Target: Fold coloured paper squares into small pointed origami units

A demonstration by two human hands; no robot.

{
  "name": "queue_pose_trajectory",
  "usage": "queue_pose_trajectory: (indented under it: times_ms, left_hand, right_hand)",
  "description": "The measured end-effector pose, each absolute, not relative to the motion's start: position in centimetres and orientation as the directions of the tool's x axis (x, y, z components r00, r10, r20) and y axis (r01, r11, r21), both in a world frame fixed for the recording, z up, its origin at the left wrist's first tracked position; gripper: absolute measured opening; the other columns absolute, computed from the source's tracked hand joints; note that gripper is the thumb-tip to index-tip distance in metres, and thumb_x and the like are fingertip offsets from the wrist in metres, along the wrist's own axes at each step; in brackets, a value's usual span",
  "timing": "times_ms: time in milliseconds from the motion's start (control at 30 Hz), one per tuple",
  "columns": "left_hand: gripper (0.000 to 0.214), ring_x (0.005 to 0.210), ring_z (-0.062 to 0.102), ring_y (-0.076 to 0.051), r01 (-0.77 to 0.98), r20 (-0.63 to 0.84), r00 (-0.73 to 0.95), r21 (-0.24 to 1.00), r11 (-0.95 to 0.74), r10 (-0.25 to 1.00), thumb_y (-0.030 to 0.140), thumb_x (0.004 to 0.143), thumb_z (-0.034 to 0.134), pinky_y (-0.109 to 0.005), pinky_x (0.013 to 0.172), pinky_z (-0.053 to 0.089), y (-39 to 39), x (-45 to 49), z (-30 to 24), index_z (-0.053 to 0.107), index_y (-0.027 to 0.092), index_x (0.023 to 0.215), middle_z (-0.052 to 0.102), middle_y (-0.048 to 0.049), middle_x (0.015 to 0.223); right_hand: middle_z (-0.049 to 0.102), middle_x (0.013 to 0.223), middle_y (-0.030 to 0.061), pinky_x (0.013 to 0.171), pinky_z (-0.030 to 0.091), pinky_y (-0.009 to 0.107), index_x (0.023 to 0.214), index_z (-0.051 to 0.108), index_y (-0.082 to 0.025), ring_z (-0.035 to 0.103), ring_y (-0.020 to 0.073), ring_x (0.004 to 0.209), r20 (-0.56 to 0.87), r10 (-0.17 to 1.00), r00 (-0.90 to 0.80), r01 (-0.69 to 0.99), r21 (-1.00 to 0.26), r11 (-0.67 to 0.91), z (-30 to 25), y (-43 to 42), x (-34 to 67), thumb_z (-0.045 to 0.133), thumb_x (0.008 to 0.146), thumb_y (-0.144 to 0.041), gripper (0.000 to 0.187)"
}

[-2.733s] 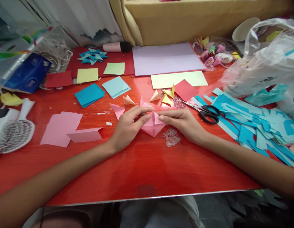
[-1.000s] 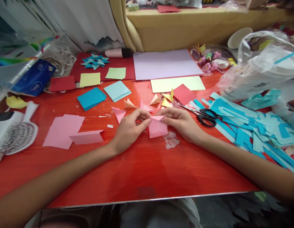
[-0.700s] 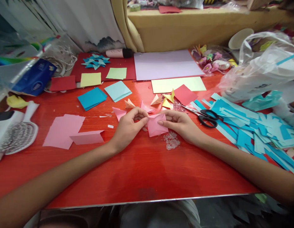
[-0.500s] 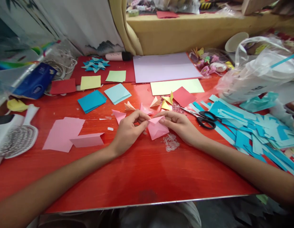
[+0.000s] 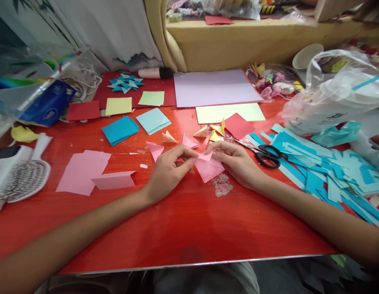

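A partly folded sheet of pink paper is held just above the red table, between both hands. My left hand pinches its upper left corner between thumb and fingers. On the other side, my right hand grips the upper right edge, fingers curled behind the paper. Small folded paper pieces lie just beyond the hands: a pink one, another in peach and some in yellow. To the left rest flat pink sheets and a creased pink sheet standing slightly open.
Black-handled scissors lie right of my right hand, beside a heap of blue paper strips. Blue paper squares and a lilac sheet are further back. A hairbrush lies at the left, a plastic bag at the right.
Both hands still hold the pink paper. It has turned a little, its lower point swinging right, and the fingers have shifted slightly along its top edge.
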State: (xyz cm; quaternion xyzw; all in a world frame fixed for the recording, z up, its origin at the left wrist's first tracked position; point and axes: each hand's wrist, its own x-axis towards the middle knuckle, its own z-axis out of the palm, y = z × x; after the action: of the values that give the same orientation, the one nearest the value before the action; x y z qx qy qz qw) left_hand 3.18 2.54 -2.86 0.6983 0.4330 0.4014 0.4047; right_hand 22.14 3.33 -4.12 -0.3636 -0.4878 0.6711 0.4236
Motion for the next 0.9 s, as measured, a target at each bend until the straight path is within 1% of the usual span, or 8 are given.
queue_pose_trajectory:
  times_ms: [133, 300, 400, 500, 600, 700, 833, 900]
  left_hand:
    - [0.007, 0.076, 0.059, -0.011, 0.308, 0.215, 0.317, 0.898, -0.314, 0.924, 0.022, 0.082, 0.054, -0.021, 0.064, 0.048, 2.57, 3.11, -2.98, 0.062, 0.02, 0.084, 0.062, -0.0005, 0.081]
    - [0.008, 0.074, 0.057, -0.01, 0.343, 0.245, 0.328, 0.869, -0.357, 0.912, 0.017, 0.081, 0.054, -0.019, 0.062, 0.046, 2.55, 3.02, -3.02, 0.062, 0.019, 0.08, 0.062, 0.0006, 0.078]
    - [0.008, 0.073, 0.057, -0.009, 0.318, 0.207, 0.342, 0.892, -0.321, 0.916, 0.018, 0.082, 0.054, -0.018, 0.062, 0.046, 2.49, 3.06, -2.73, 0.061, 0.019, 0.084, 0.061, 0.0008, 0.08]
    - [0.009, 0.076, 0.057, -0.01, 0.286, 0.155, 0.364, 0.92, -0.269, 0.918, 0.023, 0.083, 0.054, -0.02, 0.066, 0.047, 2.54, 3.11, -2.51, 0.061, 0.019, 0.084, 0.061, -0.0005, 0.082]
    - [0.009, 0.078, 0.056, -0.012, 0.274, 0.147, 0.369, 0.926, -0.259, 0.918, 0.025, 0.083, 0.054, -0.022, 0.068, 0.047, 2.69, 3.13, -2.63, 0.06, 0.018, 0.084, 0.061, -0.001, 0.083]
    - [0.008, 0.078, 0.055, -0.012, 0.277, 0.158, 0.368, 0.922, -0.27, 0.916, 0.023, 0.083, 0.053, -0.022, 0.068, 0.046, 2.8, 3.13, -2.93, 0.058, 0.018, 0.084, 0.059, -0.001, 0.083]
    - [0.005, 0.076, 0.055, -0.011, 0.286, 0.171, 0.351, 0.917, -0.279, 0.921, 0.02, 0.082, 0.052, -0.022, 0.066, 0.045, 2.8, 3.16, -3.15, 0.057, 0.019, 0.082, 0.058, -0.0005, 0.081]
    - [0.004, 0.076, 0.054, -0.011, 0.297, 0.176, 0.343, 0.912, -0.284, 0.923, 0.019, 0.082, 0.052, -0.021, 0.065, 0.045, 2.72, 3.18, -3.12, 0.056, 0.018, 0.082, 0.058, -0.0002, 0.081]
  right_hand:
    - [0.059, 0.081, -0.0002, 0.061, 0.04, 0.023, 0.085, 0.062, -0.019, 0.052, 0.0092, 0.067, -0.07, 0.929, -0.364, -0.195, -0.969, -0.15, -4.19, 3.33, 22.12, 0.06, 0.08, -0.023, 0.007]
    - [0.058, 0.08, 0.0, 0.062, 0.04, 0.023, 0.086, 0.061, -0.019, 0.052, 0.0098, 0.068, -0.063, 0.921, -0.383, -0.18, -0.973, -0.142, -4.29, 3.38, 22.1, 0.059, 0.081, -0.024, 0.008]
    - [0.056, 0.078, -0.0009, 0.061, 0.038, 0.022, 0.084, 0.061, -0.018, 0.05, 0.0088, 0.067, -0.043, 0.922, -0.384, -0.152, -0.982, -0.109, -4.31, 3.37, 22.15, 0.058, 0.082, -0.023, 0.006]
    - [0.055, 0.079, -0.0009, 0.062, 0.037, 0.022, 0.083, 0.06, -0.018, 0.049, 0.0089, 0.067, -0.028, 0.927, -0.373, -0.094, -0.993, -0.068, -4.25, 3.36, 22.18, 0.057, 0.082, -0.024, 0.007]
    - [0.057, 0.08, -0.0002, 0.063, 0.038, 0.023, 0.082, 0.06, -0.018, 0.05, 0.0098, 0.068, -0.023, 0.932, -0.363, -0.054, -0.998, -0.045, -4.21, 3.38, 22.19, 0.057, 0.082, -0.026, 0.009]
    - [0.059, 0.082, 0.0004, 0.064, 0.039, 0.023, 0.082, 0.06, -0.018, 0.051, 0.0099, 0.069, -0.011, 0.931, -0.365, -0.062, -0.997, -0.036, -4.18, 3.41, 22.19, 0.058, 0.082, -0.027, 0.009]
    - [0.061, 0.086, 0.0018, 0.067, 0.042, 0.025, 0.084, 0.061, -0.018, 0.056, 0.0116, 0.072, -0.038, 0.922, -0.385, -0.13, -0.987, -0.095, -3.9, 3.3, 22.13, 0.059, 0.081, -0.027, 0.009]
    - [0.061, 0.082, 0.0013, 0.066, 0.043, 0.025, 0.087, 0.061, -0.019, 0.057, 0.012, 0.072, -0.061, 0.92, -0.387, -0.13, -0.984, -0.12, -3.66, 3.16, 22.03, 0.061, 0.079, -0.028, 0.012]
